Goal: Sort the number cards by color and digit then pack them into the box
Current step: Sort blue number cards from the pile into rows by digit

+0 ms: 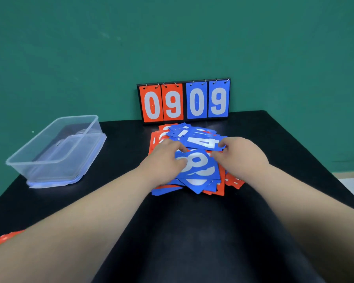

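Note:
A mixed heap of red and blue number cards [194,144] lies in the middle of the black table. On top sits a blue card with a white 8 [198,166]; behind it lies a blue 4 card [202,140]. My left hand [164,160] rests on the heap's left side with its thumb on the blue 8 card's left edge. My right hand [239,155] pinches the right corner of the blue 4 card, its fingers also touching the 8 card's right edge. A clear plastic box [55,150] stands empty at the left, on its bluish lid.
A flip scoreboard [183,101] showing red 09 and blue 09 stands against the green wall behind the heap. A few red cards [7,236] lie at the table's near left edge, partly under my left forearm. The table edge drops away at the right.

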